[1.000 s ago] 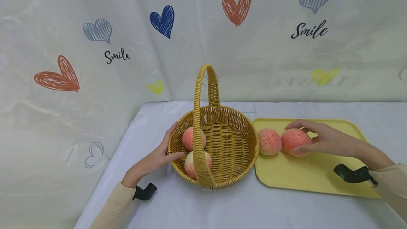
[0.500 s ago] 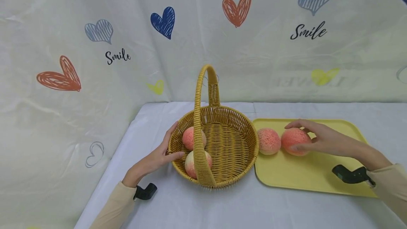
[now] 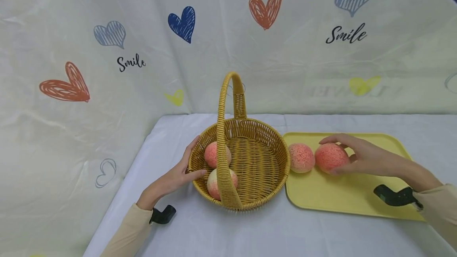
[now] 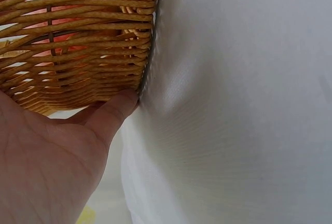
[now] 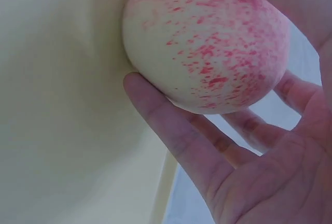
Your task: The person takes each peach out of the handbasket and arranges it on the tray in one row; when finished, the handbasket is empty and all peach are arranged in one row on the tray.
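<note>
Left hand [image 3: 175,178] grips wicker basket [image 3: 255,162], thumb over left rim. Right hand [image 3: 367,158], fingers parted to fruit width, holds one peach [image 3: 329,158] near yellow tray's [image 3: 328,195] far-left corner, second peach [image 3: 301,158] alongside.

peaches [image 3: 302,158]: 4 | basket [image 3: 255,169]: 1 | tray [image 3: 328,197]: 1 | hands [image 3: 177,176]: 2 | sleeves [image 3: 126,233]: 2

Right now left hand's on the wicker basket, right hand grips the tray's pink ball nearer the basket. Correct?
Not quite: the head view shows the right hand gripping the farther pink ball, not the nearer one. The left hand is on the wicker basket, yes.
</note>
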The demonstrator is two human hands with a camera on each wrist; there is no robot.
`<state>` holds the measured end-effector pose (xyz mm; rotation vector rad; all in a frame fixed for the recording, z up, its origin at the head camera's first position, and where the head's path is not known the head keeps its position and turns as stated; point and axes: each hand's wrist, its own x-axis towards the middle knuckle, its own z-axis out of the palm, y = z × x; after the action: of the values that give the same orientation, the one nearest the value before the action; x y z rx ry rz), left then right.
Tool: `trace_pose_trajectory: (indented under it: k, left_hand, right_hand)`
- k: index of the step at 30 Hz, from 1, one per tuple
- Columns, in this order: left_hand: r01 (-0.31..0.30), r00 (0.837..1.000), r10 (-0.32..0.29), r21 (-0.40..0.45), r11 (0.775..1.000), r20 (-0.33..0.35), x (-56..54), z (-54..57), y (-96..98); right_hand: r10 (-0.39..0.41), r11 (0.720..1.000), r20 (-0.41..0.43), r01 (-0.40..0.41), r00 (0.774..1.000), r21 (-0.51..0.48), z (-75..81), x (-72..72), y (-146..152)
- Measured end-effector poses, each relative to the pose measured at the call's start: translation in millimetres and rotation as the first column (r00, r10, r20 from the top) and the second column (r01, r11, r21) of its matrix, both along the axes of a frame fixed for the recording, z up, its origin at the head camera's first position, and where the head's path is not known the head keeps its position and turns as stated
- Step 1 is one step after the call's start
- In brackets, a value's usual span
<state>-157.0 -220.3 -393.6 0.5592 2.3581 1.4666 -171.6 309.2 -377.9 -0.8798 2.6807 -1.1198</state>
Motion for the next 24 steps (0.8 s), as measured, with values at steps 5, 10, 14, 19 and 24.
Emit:
trace_pose_trajectory:
  k: [5, 10, 14, 19, 24]
  left_hand:
    - [0.000, 1.000, 0.000, 0.010, 1.000, 0.005, 0.2, 0.4, 0.5]
    - [-0.005, 1.000, 0.005, 0.011, 1.000, 0.008, 0.5, 1.5, -0.1]
    - [-0.005, 1.000, 0.005, 0.018, 1.000, 0.008, 0.6, 1.3, -0.7]
    - [0.004, 1.000, -0.005, 0.023, 1.000, 0.009, -1.2, -1.5, -0.5]
    - [0.011, 1.000, -0.011, 0.022, 1.000, 0.005, -1.4, -1.6, 0.0]
  right_hand:
    - [-0.009, 1.000, 0.008, 0.009, 1.000, -0.011, 0.5, -0.9, -2]
    - [-0.015, 1.000, 0.005, 0.015, 1.000, -0.013, 0.4, -0.6, -4]
    - [-0.014, 1.000, 0.000, 0.014, 1.000, -0.004, 1.3, -0.9, -6]
    - [-0.020, 0.999, -0.010, 0.020, 1.000, 0.028, 7.5, -2.1, -3]
    - [-0.013, 0.995, -0.121, 0.024, 0.993, 0.092, 22.2, -6.4, -1]
